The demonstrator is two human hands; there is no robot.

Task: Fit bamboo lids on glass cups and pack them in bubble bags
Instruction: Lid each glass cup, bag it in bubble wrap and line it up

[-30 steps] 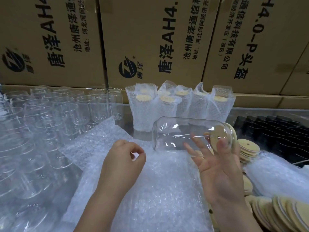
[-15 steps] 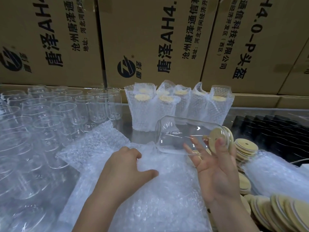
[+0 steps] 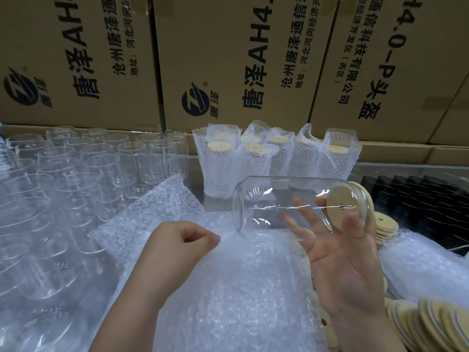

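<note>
My right hand holds a clear glass cup on its side, base to the left, thumb on the bamboo lid fitted in its mouth and fingers spread behind the glass. My left hand has its fingers curled and pinches the top edge of a bubble bag on the stack in front of me, just left of the cup's base.
Several empty glass cups stand at the left. Several bagged cups stand at the back by cardboard boxes. Loose bamboo lids lie at the right and lower right. Black items sit far right.
My left hand went from flat on the bags to curled, pinching a bag's edge. The cup in my right hand has levelled out, its base staying near the left hand.
</note>
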